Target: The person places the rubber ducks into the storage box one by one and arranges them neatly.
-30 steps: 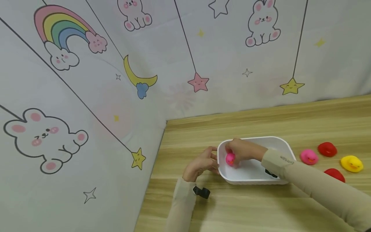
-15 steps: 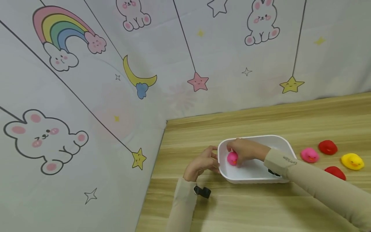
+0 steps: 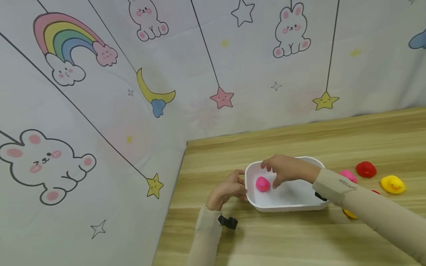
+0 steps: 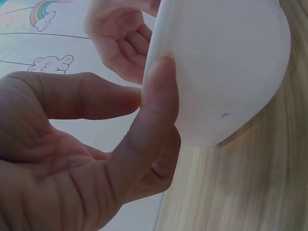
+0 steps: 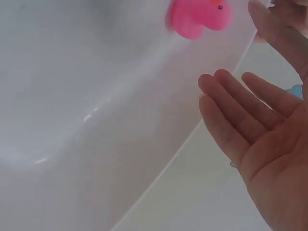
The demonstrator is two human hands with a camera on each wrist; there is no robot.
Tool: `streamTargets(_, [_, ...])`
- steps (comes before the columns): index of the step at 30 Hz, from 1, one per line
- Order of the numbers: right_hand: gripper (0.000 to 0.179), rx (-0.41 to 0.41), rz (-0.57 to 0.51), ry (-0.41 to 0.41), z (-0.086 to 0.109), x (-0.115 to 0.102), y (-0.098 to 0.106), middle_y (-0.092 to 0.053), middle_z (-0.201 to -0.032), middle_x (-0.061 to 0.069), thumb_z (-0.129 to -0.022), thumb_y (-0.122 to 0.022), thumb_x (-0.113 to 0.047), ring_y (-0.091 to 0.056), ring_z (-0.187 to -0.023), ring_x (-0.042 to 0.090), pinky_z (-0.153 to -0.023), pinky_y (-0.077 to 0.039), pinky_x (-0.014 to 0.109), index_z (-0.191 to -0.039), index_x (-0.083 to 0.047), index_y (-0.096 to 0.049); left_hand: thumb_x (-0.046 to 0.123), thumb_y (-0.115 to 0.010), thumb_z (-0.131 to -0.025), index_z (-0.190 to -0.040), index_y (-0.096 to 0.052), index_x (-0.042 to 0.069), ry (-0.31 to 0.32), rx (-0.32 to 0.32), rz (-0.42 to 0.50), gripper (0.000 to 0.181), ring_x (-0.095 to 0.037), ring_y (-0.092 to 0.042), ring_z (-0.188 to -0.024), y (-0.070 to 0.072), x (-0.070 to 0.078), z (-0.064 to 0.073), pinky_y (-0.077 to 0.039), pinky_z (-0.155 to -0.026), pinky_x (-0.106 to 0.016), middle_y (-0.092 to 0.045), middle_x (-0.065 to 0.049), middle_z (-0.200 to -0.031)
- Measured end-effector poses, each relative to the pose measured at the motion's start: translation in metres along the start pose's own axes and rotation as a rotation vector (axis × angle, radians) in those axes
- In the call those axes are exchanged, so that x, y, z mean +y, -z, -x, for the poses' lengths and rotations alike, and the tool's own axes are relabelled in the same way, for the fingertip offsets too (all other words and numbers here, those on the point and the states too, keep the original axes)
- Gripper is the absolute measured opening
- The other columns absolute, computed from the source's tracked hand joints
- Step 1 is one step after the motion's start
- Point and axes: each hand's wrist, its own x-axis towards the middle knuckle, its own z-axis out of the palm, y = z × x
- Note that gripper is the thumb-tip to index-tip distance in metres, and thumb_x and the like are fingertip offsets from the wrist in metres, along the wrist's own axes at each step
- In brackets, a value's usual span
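A pink rubber duck (image 3: 263, 184) sits inside the white plastic basin (image 3: 286, 208), near its left end. My right hand (image 3: 288, 168) is over the basin just right of the duck, holding nothing. In the right wrist view its fingers (image 5: 236, 108) are spread apart from the duck (image 5: 202, 18). Outside the basin's left end, my left hand (image 3: 226, 190) touches the wall with its fingertips. Up close in the left wrist view, one finger (image 4: 161, 86) lies against the outer wall (image 4: 231, 62), by the rim.
Right of the basin lie another pink duck (image 3: 348, 175), a red duck (image 3: 366, 169) and a yellow duck (image 3: 393, 184). My right sleeve (image 3: 376, 205) partly covers a red piece and a yellow piece (image 3: 350, 213). A printed cloth wall (image 3: 196, 118) borders the wooden table (image 3: 266, 240).
My right hand has let go of the pink duck and lifted slightly up and right. The duck stays in the basin. My left hand keeps its place at the basin's end. The head view has shifted.
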Motion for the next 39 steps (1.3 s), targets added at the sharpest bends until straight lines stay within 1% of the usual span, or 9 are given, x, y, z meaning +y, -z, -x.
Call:
streamTargets(3, [0.062, 0.038, -0.025, -0.001, 0.010, 0.004, 0.007, -0.069, -0.107, 0.013, -0.073, -0.091, -0.017, -0.065, -0.096, 0.031, -0.079, -0.060, 0.038, -0.124, 0.004, -0.064, -0.020, -0.056, -0.077, -0.143, -0.034, -0.009, 0.007, 0.001, -0.003, 0.071, -0.024, -0.062, -0.067, -0.002, -0.001, 0.000, -0.065, -0.069, -0.045, -0.053, -0.025, -0.107])
streamTargets(6, [0.062, 0.081, -0.040, -0.011, 0.021, 0.012, 0.015, -0.070, -0.110, 0.014, -0.073, -0.091, -0.019, -0.065, -0.101, 0.034, -0.084, -0.060, 0.044, -0.124, 0.004, -0.064, -0.020, -0.056, -0.077, -0.142, -0.035, -0.009, -0.006, -0.008, 0.004, 0.069, -0.023, -0.062, -0.068, -0.005, -0.002, -0.001, -0.065, -0.070, -0.045, -0.054, -0.025, -0.106])
streamTargets(11, [0.065, 0.131, -0.056, -0.055, 0.048, 0.028, 0.025, -0.069, -0.118, 0.018, -0.075, -0.090, -0.023, -0.065, -0.108, 0.037, -0.092, -0.057, 0.053, -0.126, 0.007, -0.063, -0.019, -0.056, -0.078, -0.141, -0.036, -0.010, -0.016, -0.040, 0.018, 0.067, -0.023, -0.063, -0.069, -0.013, -0.002, -0.004, -0.065, -0.070, -0.043, -0.054, -0.023, -0.104])
streamTargets(14, [0.067, 0.158, -0.075, -0.079, 0.063, 0.035, 0.030, -0.067, -0.122, 0.022, -0.076, -0.089, -0.024, -0.064, -0.111, 0.040, -0.096, -0.054, 0.057, -0.127, 0.010, -0.062, -0.020, -0.056, -0.078, -0.142, -0.036, -0.009, 0.000, -0.044, 0.016, 0.068, -0.023, -0.062, -0.070, -0.016, -0.004, -0.006, -0.065, -0.071, -0.044, -0.053, -0.023, -0.105])
streamTargets(18, [0.068, 0.198, -0.101, -0.131, 0.081, 0.044, 0.035, -0.065, -0.127, 0.025, -0.078, -0.088, -0.026, -0.061, -0.115, 0.043, -0.097, -0.053, 0.060, -0.130, 0.009, -0.061, -0.020, -0.056, -0.077, -0.142, -0.035, -0.008, 0.000, -0.045, 0.027, 0.070, -0.024, -0.061, -0.070, -0.018, -0.007, -0.008, -0.065, -0.069, -0.044, -0.053, -0.023, -0.105])
streamTargets(23, [0.072, 0.246, -0.143, -0.213, 0.104, 0.058, 0.039, -0.061, -0.133, 0.026, -0.080, -0.086, -0.030, -0.058, -0.121, 0.045, -0.098, -0.051, 0.062, -0.135, 0.006, -0.058, -0.018, -0.056, -0.075, -0.143, -0.034, -0.007, 0.000, -0.057, 0.026, 0.073, -0.025, -0.061, -0.070, -0.017, -0.007, -0.006, -0.065, -0.068, -0.044, -0.053, -0.023, -0.105])
streamTargets(27, [0.072, 0.293, -0.158, -0.237, 0.122, 0.069, 0.041, -0.060, -0.134, 0.026, -0.081, -0.086, -0.030, -0.057, -0.122, 0.046, -0.099, -0.049, 0.065, -0.137, 0.006, -0.057, -0.017, -0.056, -0.076, -0.144, -0.032, -0.008, -0.002, -0.062, 0.008, 0.073, -0.024, -0.061, -0.071, -0.013, -0.005, -0.004, -0.065, -0.069, -0.043, -0.052, -0.027, -0.108])
streamTargets(31, [0.069, 0.336, -0.171, -0.265, 0.137, 0.078, 0.047, -0.060, -0.135, 0.025, -0.083, -0.084, -0.028, -0.056, -0.123, 0.046, -0.101, -0.046, 0.067, -0.138, 0.003, -0.057, -0.016, -0.056, -0.077, -0.145, -0.030, -0.010, -0.006, -0.055, -0.007, 0.072, -0.024, -0.060, -0.071, -0.007, -0.004, -0.003, -0.065, -0.068, -0.041, -0.050, -0.027, -0.110])
streamTargets(39, [0.067, 0.385, -0.184, -0.303, 0.163, 0.092, 0.055, -0.060, -0.135, 0.026, -0.084, -0.083, -0.026, -0.056, -0.123, 0.046, -0.102, -0.046, 0.066, -0.137, 0.004, -0.057, -0.015, -0.057, -0.078, -0.146, -0.029, -0.009, -0.003, -0.044, -0.023, 0.074, -0.026, -0.061, -0.075, 0.001, -0.003, 0.001, -0.065, -0.070, -0.041, -0.050, -0.030, -0.114])
